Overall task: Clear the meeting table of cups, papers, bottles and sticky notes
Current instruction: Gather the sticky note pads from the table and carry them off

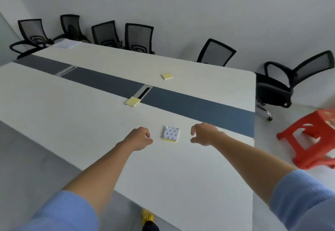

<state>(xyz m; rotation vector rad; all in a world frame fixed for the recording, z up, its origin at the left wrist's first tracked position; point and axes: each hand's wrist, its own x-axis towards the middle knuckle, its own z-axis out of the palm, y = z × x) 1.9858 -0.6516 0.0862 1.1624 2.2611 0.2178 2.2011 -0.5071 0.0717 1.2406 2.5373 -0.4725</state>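
A sticky note pad with a patterned white cover (171,134) lies on the white meeting table (72,114), between my two hands. My left hand (140,138) hovers just left of it, fingers curled and holding nothing. My right hand (204,133) hovers just right of it, fingers apart and empty. A yellow sticky note pad (133,101) rests at the edge of the table's dark centre strip. Another yellow pad (167,76) lies beyond the strip. A stack of papers (66,44) sits at the far left end.
Black mesh office chairs (138,37) line the far side, with one more (282,85) off the table's right end. A red plastic stool (311,138) stands on the floor at right. Cable slots (144,91) open in the dark strip.
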